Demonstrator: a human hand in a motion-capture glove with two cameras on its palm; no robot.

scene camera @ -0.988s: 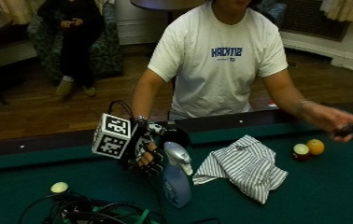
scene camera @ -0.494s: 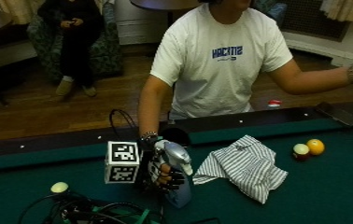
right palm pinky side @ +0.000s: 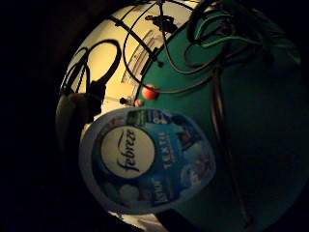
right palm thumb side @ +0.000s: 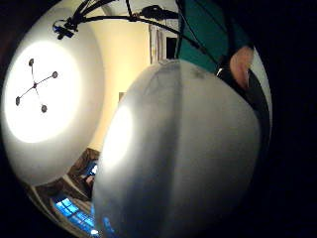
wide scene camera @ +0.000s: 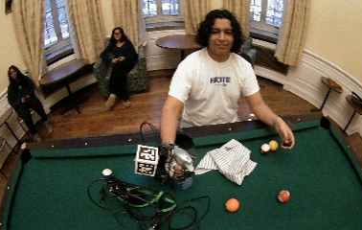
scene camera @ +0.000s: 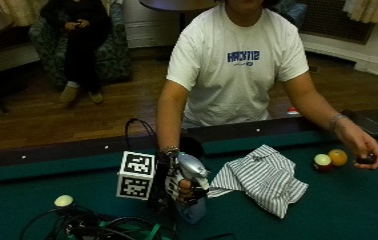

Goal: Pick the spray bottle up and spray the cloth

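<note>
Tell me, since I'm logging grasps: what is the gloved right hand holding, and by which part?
The right hand grips the Febreze spray bottle around its neck, just below the silver trigger head.

Both outside cameras face the person from across the pool table (scene camera: 349,210) — one close, one high and wide; the palm cameras sit right against the spray bottle (right palm pinky side: 145,162).
</note>
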